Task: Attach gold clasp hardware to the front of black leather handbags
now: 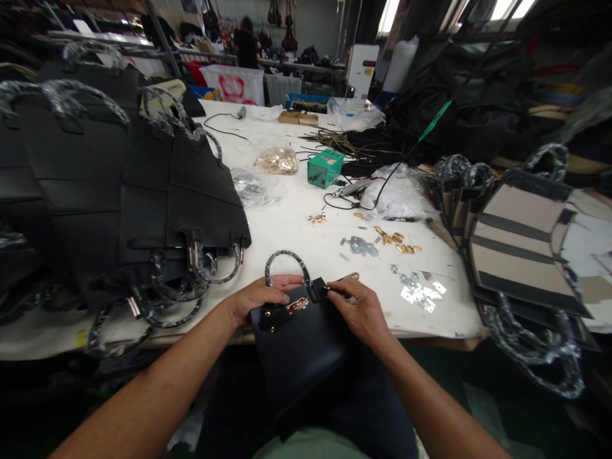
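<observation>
A black handbag panel (pixel 301 350) with a plastic-wrapped handle (pixel 288 254) leans between my lap and the table's front edge. My left hand (pixel 262 296) grips its upper edge, thumb on the front face and fingers behind, near the handle. A gold metal fitting (pixel 297 306) sits on the panel below the handle, and small gold studs (pixel 270 329) show at the left corner. My right hand (pixel 356 306) is closed at the panel's upper right, thumb and fingers pinched around a tiny gold piece (pixel 326 288), too small to name. Behind that hand lies another gold fitting (pixel 354 276).
Black bag panels with wrapped handles (pixel 205 185) are stacked at left, beige-lined ones (pixel 521 236) at right. Grey metal plates (pixel 362 246), gold fittings (pixel 396 240) and shiny plates (pixel 423 293) lie on the white table (pixel 296 236). Farther back stands a green power box (pixel 325 168).
</observation>
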{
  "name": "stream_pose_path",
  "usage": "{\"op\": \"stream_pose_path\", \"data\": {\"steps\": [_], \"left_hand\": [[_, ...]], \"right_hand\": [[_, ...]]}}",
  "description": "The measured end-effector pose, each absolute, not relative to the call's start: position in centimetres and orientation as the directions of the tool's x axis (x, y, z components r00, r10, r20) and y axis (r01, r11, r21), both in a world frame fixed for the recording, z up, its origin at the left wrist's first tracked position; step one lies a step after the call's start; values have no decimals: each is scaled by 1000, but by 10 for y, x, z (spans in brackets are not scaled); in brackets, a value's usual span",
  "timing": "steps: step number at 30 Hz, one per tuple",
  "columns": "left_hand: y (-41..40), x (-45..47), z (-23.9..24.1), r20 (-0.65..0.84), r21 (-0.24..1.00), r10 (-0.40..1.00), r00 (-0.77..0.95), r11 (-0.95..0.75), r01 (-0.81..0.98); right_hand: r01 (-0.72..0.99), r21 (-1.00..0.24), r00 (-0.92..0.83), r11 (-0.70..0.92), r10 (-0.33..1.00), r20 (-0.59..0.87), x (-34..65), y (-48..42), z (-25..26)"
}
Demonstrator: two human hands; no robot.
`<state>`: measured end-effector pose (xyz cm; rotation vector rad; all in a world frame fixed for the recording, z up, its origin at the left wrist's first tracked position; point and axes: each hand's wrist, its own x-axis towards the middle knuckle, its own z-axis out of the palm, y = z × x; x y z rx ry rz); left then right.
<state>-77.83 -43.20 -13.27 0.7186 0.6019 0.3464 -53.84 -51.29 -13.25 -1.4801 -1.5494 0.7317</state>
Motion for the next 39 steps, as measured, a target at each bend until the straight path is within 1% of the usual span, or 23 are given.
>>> {"op": "stream_pose_path", "data": {"steps": [14,23,29,31,33,34,37,39], "left_hand": [[-437,-777,-141,-317,687,495,809,708,-164],[-436,-779,-147,-298,695,490,819,700,-166],[-437,-778,-148,-256,683,476,841,705,-191],[-437,-778,-149,-243,683,467,850,705,-192],[-437,-778,-150,-236,682,469,851,704,-199],[-437,-778,-151,-234,678,473,849,706,-207],[-438,-780,-155,-231,661,491,840,713,-235],[-439,-780,-156,-239,663,498,833,711,-235]], "right_hand": [[561,-823,64,88,987,150,-541,-515,-132],[748,-655,-30,108,991,128,-544,-508,-128],[786,-618,18,31,997,72,-549,-509,-128],[800,-598,17,35,997,81,-551,-512,-129],[776,-629,32,40,994,103,-552,-516,-131],[736,-677,53,28,994,99,-551,-517,-132],[511,-856,133,-74,991,-6,-547,-518,-135],[372,-918,157,-137,984,-83,-545,-518,-135]]}}
